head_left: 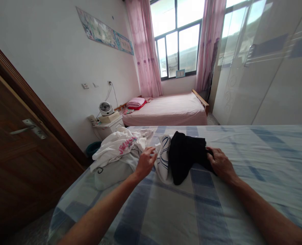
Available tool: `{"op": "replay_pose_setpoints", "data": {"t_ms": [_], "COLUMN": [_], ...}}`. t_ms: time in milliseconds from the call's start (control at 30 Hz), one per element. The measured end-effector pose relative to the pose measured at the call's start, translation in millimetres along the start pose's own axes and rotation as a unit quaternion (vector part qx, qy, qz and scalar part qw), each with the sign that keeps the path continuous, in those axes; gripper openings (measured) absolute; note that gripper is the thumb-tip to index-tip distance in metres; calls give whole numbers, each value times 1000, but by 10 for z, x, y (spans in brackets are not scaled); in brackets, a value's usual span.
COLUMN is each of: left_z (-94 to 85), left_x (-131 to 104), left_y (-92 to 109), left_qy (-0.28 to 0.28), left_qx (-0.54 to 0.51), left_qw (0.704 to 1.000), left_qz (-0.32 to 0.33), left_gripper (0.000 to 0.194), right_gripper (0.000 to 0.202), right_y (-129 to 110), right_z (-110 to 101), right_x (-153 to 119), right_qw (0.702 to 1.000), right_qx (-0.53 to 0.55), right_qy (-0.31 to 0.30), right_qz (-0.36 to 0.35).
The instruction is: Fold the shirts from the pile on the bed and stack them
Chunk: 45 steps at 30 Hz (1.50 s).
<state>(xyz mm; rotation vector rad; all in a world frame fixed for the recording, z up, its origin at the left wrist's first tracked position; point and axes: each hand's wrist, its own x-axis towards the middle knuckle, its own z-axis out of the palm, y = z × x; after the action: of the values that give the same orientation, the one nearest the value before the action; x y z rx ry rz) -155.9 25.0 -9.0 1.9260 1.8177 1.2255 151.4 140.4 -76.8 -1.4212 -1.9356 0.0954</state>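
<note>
A black garment (185, 153) lies crumpled on the bed, its exact kind unclear. My right hand (221, 165) is closed on its right end, with fingers over the cloth's edge. Against the garment's left side rests a white cloth item with dark blue stripes (163, 158). My left hand (146, 162) hovers just left of that striped item, fingers bent and slightly apart, nothing visible in them. Beyond my left wrist sits a pile: a white garment with pink lettering (115, 146) on top of a pale grey-green cloth (112, 172).
Blue-and-white checked sheet (161, 211) covers the bed before me. A pink-covered bed (171, 107) stands beneath the window. At left are a nightstand (108, 126) with a small fan (106, 108), a bin (93, 148) and a wooden door (20, 163). Glossy wardrobe (263, 78) at right.
</note>
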Motion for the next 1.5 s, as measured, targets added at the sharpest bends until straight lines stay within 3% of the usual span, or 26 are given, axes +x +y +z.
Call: {"op": "replay_pose_setpoints", "data": {"t_ms": [100,200,333,400,500,633,700,800,867,933,967,1000,1100,1133,1233,1333,1400,1500], "left_z": [280,487,513,341,-111,-651,-811,-1096,-1381,-1677,-1798,-1890,-2006,-2015,-2047,-2124,-2215,-2429], "left_x": [146,203,212,256,382,561,649,814,945,1066,1114,1150,1200,1207,1241,1329,1432,1603], "left_y": [-2,-61,-85,6,319,750,834,869,920,1009,1058,1103,1176,1174,1087,947,895,948], "left_qy": [-48,-63,-41,-40,-12,206,202,150,239,411,451,451,307,290,364,342,369,480], "left_qx": [-111,-133,-136,-133,-143,-134,-25,123,129,68,63,73,116,105,117,208,149,4], "left_qw": [989,985,984,984,986,964,969,973,955,899,881,881,942,950,921,915,917,876], "left_qz": [-79,-92,-105,-108,-81,105,138,124,122,133,131,121,66,53,73,52,-12,-36], "left_gripper": [20,14,15,18,21,18,18,21,15,16,16,17,22,24,22,22,18,7], "right_gripper": [37,37,37,36,35,36,37,36,34,33,33,33,32,32,34,35,35,35], "right_y": [6,4,-13,-23,-37,-47,-50,-60,-67,-71,-71,-69,-58,-55,-49,-45,-44,-47], "right_z": [3,-1,-11,-14,-17,-21,-23,-27,-28,-26,-24,-22,-15,-14,-13,-13,-14,-20], "right_x": [-3,-9,-12,-13,-9,4,9,7,1,-2,-2,-2,4,6,9,6,3,1], "right_qw": [1000,1000,1000,1000,1000,1000,999,1000,1000,1000,1000,1000,1000,1000,1000,1000,1000,1000], "right_qx": [-1,-3,-14,-15,-10,-17,-28,-23,-13,-7,-6,-4,2,2,-2,-1,3,7], "right_qy": [-3,-3,-5,-1,-2,-11,-17,-21,-16,-8,-5,-4,-10,-11,-11,-11,-12,-14], "right_qz": [-1,-5,0,3,2,5,10,3,-8,-14,-13,-11,-12,-10,-4,-6,-10,-10]}}
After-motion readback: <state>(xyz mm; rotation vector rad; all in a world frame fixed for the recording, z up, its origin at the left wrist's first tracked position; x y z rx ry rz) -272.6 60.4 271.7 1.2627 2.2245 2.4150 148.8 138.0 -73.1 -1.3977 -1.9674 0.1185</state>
